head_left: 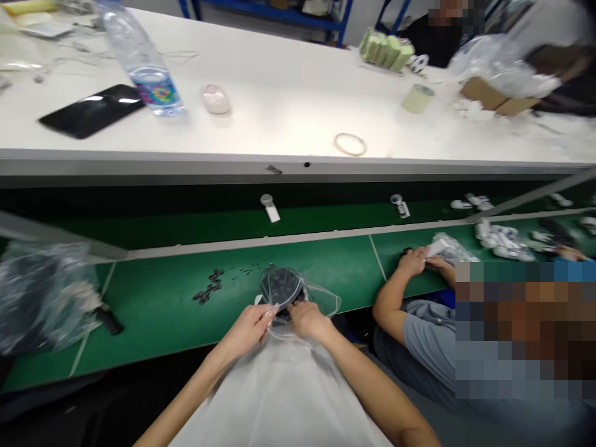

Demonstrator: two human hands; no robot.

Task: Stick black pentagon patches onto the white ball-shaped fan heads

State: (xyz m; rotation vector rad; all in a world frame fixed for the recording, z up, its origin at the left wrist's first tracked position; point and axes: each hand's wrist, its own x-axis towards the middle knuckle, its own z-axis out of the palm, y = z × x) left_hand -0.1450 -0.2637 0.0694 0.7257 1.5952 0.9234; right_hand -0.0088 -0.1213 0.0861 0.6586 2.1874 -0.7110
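A clear plastic bag (282,280) filled with small dark pieces lies on the green work surface right in front of me. My left hand (252,324) pinches the near left edge of the bag's mouth between thumb and fingers. Beside it, my right hand (308,319) reaches into the mouth with bent fingers; its fingertips are partly hidden among the dark pieces, so what they hold is unclear. Several dark round parts (209,287) lie loose to the left of the bag. Smaller dark slivers (246,270) are scattered between those and the bag.
Above runs a white shelf (279,124) with a water bottle (153,87), a black glossy panel (93,112), a mouse-shaped white object (216,99) and a tape roll (418,99). A large plastic bag (46,298) sits left. At right, a co-worker's hands (416,261) handle a white part.
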